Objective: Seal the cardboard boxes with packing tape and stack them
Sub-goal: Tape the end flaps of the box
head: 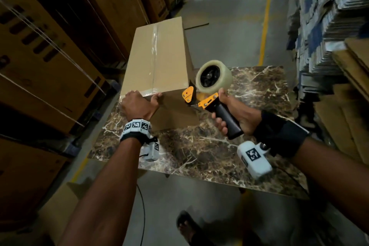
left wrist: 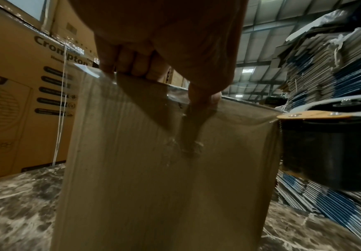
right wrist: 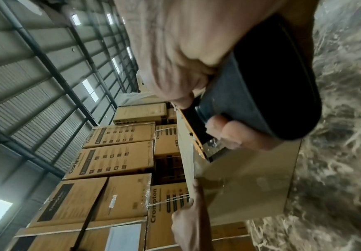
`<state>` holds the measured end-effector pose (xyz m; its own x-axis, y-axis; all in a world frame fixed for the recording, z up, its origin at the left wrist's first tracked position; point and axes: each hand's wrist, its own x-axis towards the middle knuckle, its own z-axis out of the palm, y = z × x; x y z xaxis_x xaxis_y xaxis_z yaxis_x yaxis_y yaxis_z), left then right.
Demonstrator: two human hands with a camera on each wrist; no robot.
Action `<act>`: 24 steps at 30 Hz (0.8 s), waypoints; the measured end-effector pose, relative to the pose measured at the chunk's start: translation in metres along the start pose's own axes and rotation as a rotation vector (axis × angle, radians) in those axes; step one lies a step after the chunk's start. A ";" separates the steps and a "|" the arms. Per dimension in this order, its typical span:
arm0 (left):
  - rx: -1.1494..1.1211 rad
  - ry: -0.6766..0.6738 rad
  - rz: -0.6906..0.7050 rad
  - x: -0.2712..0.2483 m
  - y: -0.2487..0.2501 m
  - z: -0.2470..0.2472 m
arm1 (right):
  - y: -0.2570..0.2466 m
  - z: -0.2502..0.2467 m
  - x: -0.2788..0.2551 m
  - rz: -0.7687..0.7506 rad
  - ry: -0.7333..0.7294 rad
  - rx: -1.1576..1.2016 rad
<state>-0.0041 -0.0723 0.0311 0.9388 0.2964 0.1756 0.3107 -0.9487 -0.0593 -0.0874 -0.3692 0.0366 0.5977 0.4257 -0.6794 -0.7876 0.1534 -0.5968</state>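
Observation:
A plain cardboard box (head: 157, 60) stands on the marble-patterned table (head: 199, 150), with clear tape running along its top seam and down the near face (left wrist: 164, 186). My left hand (head: 145, 97) grips the box's near top edge. Its fingers curl over the top, and the thumb (left wrist: 203, 95) presses the tape end against the near face. My right hand (head: 225, 110) grips the black handle (right wrist: 271, 84) of the orange tape dispenser (head: 209, 86). The dispenser's blade end sits at the box's near right corner, and its clear roll is uppermost.
Tall stacks of printed cartons (head: 40, 56) line the left. Piles of flattened cartons (head: 323, 16) crowd the right, close to the table. A yellow floor line (head: 265, 26) runs beyond the table. A flat cardboard sheet (head: 195, 24) lies behind the box. My foot (head: 187, 227) is below the table's near edge.

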 end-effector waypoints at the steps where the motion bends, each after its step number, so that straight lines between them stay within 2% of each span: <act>1: 0.001 -0.001 0.003 0.000 0.001 0.001 | -0.004 -0.001 0.000 0.032 -0.047 0.051; 6: 0.019 0.023 0.035 0.000 -0.004 -0.003 | -0.006 -0.029 0.002 0.115 -0.195 0.142; 11: 0.066 0.025 0.066 0.004 -0.006 -0.004 | 0.025 -0.075 0.015 0.110 0.023 0.020; 17: 0.062 0.068 0.097 0.010 -0.009 -0.005 | 0.047 -0.122 0.048 -0.056 0.172 0.296; 21: 0.067 0.073 0.096 0.011 -0.008 -0.005 | 0.058 -0.141 0.070 -0.186 0.197 0.541; 24: 0.063 0.073 0.100 0.011 -0.009 -0.004 | 0.068 -0.148 0.079 -0.211 0.223 0.646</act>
<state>0.0027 -0.0612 0.0379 0.9528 0.1897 0.2368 0.2271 -0.9635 -0.1417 -0.0719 -0.4574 -0.1208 0.7089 0.1469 -0.6899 -0.5422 0.7390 -0.3998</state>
